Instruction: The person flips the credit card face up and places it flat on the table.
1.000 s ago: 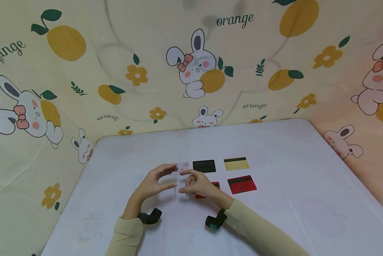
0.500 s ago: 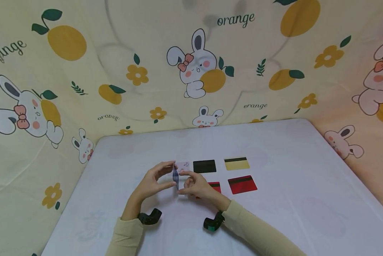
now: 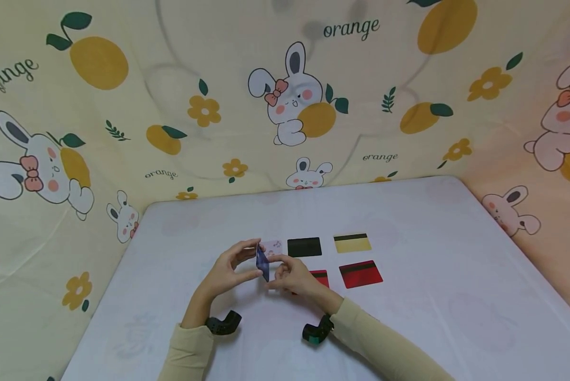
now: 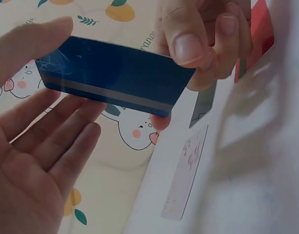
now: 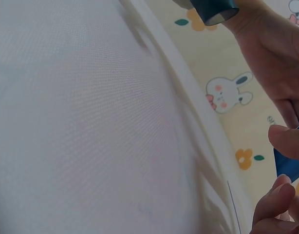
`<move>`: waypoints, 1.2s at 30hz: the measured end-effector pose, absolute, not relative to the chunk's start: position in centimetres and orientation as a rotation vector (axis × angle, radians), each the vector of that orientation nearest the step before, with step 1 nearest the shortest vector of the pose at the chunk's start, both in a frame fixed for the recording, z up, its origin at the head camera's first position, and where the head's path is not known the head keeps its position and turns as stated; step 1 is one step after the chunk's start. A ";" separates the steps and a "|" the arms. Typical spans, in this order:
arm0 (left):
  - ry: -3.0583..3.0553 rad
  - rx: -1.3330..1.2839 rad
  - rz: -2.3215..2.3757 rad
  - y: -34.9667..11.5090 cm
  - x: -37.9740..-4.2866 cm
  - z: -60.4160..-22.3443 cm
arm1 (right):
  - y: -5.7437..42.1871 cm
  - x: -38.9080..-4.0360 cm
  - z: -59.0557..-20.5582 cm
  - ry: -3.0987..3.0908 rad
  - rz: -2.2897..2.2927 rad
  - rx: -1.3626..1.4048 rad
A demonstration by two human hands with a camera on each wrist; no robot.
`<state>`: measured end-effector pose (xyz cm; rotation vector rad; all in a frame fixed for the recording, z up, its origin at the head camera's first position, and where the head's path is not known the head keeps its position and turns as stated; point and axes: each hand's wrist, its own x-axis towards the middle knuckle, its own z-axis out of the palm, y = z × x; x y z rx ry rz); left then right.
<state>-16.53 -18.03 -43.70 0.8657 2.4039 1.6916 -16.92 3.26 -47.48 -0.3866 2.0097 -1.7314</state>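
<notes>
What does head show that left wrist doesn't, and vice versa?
Only head: the gold card and the sleeves.
Only left wrist: a discernible grey stripe along the blue card.
Both: that card held by left hand and right hand, plus the pale card, dark card and a red card.

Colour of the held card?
The card is blue with a grey stripe, clearest in the left wrist view.

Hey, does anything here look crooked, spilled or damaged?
No spill or damage shows. The blue card looks unbent. Only the uncovered red card seems slightly askew, slanting more than the gold card behind it.
</notes>
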 end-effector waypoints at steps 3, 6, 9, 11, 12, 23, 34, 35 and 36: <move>2.428 0.853 1.655 -18.2 -16.5 -43.6 | 3.3 -16.9 -47.6 2.034 -1.725 -0.404; 2.463 0.856 1.605 -18.3 -16.4 -43.4 | 3.5 -17.0 -47.6 2.058 -1.710 -0.417; 2.492 0.875 1.570 -18.5 -16.4 -43.3 | 3.7 -17.0 -47.6 2.077 -1.691 -0.418; 2.507 0.884 1.553 -18.6 -16.5 -43.2 | 3.8 -17.1 -47.5 2.096 -1.673 -0.400; 2.515 0.891 1.545 -18.6 -16.5 -43.1 | 3.8 -17.1 -47.5 2.104 -1.667 -0.390; 2.537 0.814 1.514 -19.2 -16.7 -43.3 | 4.3 -17.1 -46.6 2.161 -1.635 -0.342; 2.577 0.827 1.470 -19.9 -16.8 -43.7 | 4.8 -17.5 -47.4 2.190 -1.624 -0.380; 2.585 0.827 1.459 -20.0 -16.8 -43.8 | 4.9 -17.5 -47.4 2.196 -1.620 -0.379; 2.591 0.824 1.447 -20.1 -16.8 -43.8 | 4.9 -17.5 -47.4 2.202 -1.615 -0.377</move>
